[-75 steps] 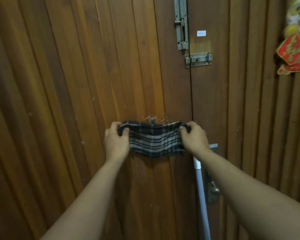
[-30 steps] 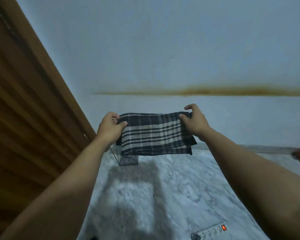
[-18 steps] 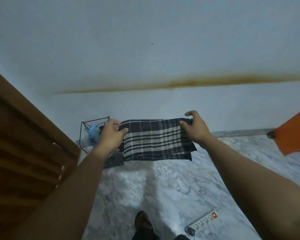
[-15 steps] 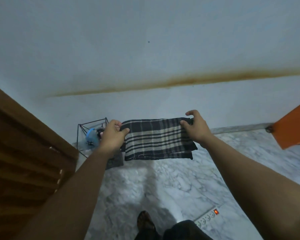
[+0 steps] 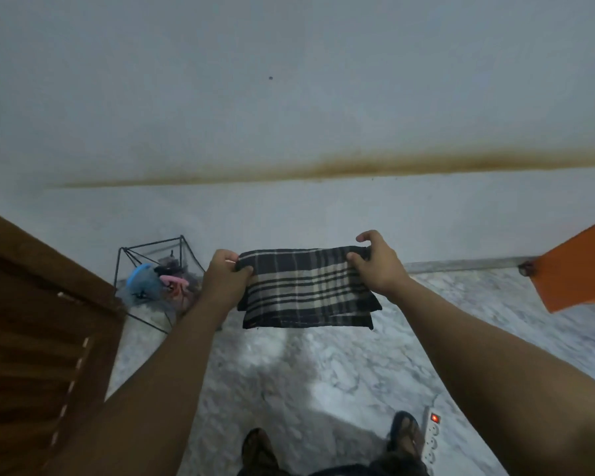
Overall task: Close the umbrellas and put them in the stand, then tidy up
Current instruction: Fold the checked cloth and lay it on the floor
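Note:
A folded dark plaid cloth [image 5: 306, 288] hangs stretched between both hands in front of me. My left hand [image 5: 224, 276] pinches its upper left corner, and my right hand [image 5: 378, 266] pinches the upper right corner with the index finger lifted. To the left, on the floor by the wall, stands a black wire stand [image 5: 153, 255]. Closed umbrellas sit inside it, with a blue handle [image 5: 141, 278] and a pink handle [image 5: 174, 280] showing.
A brown slatted wooden door [image 5: 38, 324] fills the left side. An orange panel [image 5: 577, 266] juts in at the right. A white power strip [image 5: 433, 438] with a red lit switch lies on the marble floor beside my sandalled feet [image 5: 404, 431].
I have turned from the wooden door to the wall and looked further down. The wire stand and my feet came into view. Both hands still hold the cloth the same way.

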